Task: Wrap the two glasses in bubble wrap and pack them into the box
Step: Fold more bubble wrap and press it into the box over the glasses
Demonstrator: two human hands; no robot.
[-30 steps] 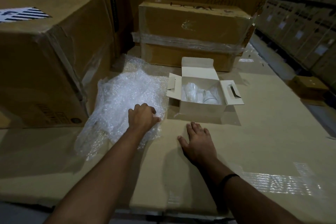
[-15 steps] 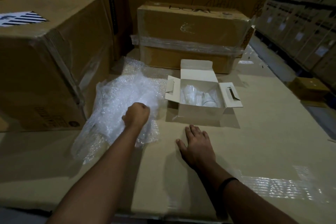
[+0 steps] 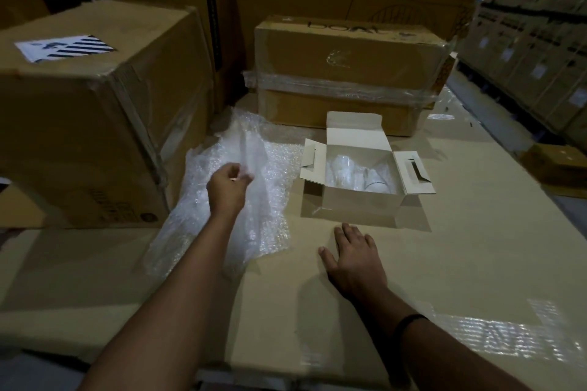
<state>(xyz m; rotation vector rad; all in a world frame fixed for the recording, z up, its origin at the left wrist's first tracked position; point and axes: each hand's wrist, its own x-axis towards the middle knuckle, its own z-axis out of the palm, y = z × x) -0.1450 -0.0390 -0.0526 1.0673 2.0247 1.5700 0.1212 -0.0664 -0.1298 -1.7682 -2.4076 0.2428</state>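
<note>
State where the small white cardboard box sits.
Head view: the small white cardboard box sits right of centre on brown cardboard, right of the clear bubble wrap, beyond the right hand.

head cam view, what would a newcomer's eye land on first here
The crumpled sheet of bubble wrap at centre left catches the light, and the left hand pinches a fold of it. Just right of it stands the small white box, flaps open, with clear glasses inside. The right hand rests flat on the cardboard surface in front of the box.
</note>
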